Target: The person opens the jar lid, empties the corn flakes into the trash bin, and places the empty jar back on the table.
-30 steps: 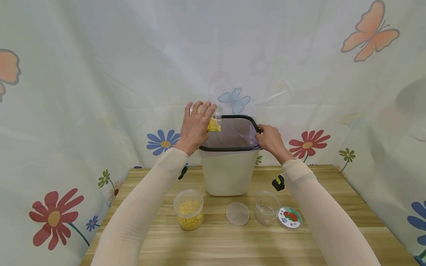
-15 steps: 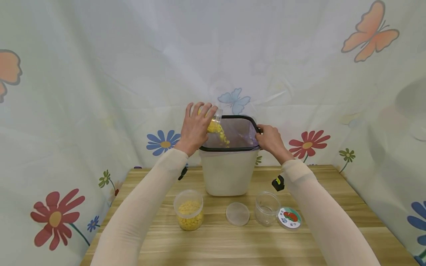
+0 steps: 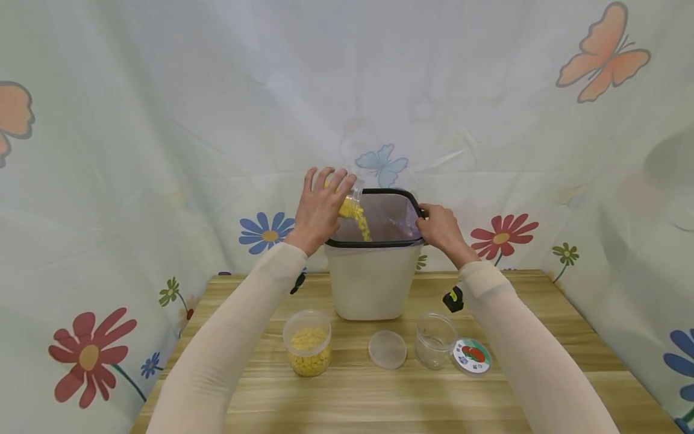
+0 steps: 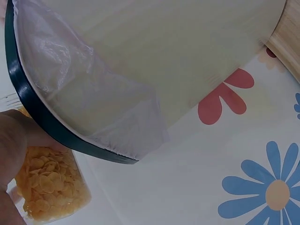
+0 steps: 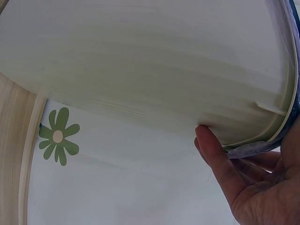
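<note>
Clear jar (image 4: pixel 54 187) aslant in the grip of the left hand (image 3: pixel 318 210)

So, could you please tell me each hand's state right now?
Left hand: holding the tilted jar of yellow pieces.
Right hand: gripping the black bin rim.

Both arms (image 3: pixel 233 340) outstretched, left grip (image 3: pixel 320 208) curled, right grip (image 3: pixel 440 226) curled slightly lower

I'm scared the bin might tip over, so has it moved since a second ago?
No. In the head view, the bin stands at the same spot on the tabletop, shifted neither left nor right.
</note>
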The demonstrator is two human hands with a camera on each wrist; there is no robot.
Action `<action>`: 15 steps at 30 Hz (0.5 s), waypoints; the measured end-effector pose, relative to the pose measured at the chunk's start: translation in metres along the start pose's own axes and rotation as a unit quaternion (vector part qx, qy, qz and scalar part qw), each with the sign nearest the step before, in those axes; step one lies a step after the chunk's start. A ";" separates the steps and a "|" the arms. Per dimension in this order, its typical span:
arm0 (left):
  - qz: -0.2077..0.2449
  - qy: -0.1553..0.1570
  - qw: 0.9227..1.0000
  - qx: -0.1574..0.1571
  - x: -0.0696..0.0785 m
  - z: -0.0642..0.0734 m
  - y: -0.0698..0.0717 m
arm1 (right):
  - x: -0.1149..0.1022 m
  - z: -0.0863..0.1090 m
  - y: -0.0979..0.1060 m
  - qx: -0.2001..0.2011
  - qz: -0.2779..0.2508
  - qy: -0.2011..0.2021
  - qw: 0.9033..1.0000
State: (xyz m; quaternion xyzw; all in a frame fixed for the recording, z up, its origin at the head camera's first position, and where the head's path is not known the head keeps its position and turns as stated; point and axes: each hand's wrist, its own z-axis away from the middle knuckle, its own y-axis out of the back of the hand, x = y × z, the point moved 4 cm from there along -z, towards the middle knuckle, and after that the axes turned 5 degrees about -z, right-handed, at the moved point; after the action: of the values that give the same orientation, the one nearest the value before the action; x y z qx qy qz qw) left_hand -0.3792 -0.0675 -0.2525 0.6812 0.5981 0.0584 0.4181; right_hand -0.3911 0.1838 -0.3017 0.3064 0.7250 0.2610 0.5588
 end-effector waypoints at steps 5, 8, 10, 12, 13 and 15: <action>-0.010 -0.005 1.000 -0.004 0.000 0.000 0.000 | 0.000 0.000 0.000 0.000 0.000 0.000 1.000; -0.017 -0.009 1.000 -0.006 0.001 0.000 0.000 | 0.000 0.000 0.000 0.000 0.001 -0.001 1.000; -0.020 -0.012 1.000 -0.005 0.001 0.000 0.000 | 0.000 -0.001 0.000 0.000 0.000 -0.001 1.000; -0.022 -0.015 1.000 -0.004 0.002 0.000 0.000 | 0.001 -0.001 0.000 -0.001 0.000 -0.001 1.000; -0.023 -0.016 1.000 -0.002 0.002 0.000 0.000 | 0.001 -0.001 0.000 -0.001 -0.001 -0.001 1.000; -0.025 -0.019 1.000 -0.001 0.002 0.000 0.000 | 0.001 -0.001 0.000 -0.002 -0.001 -0.001 1.000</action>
State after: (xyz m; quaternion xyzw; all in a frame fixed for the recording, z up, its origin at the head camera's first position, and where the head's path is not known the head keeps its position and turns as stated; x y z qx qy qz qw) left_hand -0.3784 -0.0655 -0.2538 0.6666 0.6071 0.0354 0.4311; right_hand -0.3921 0.1843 -0.3021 0.3050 0.7245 0.2615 0.5601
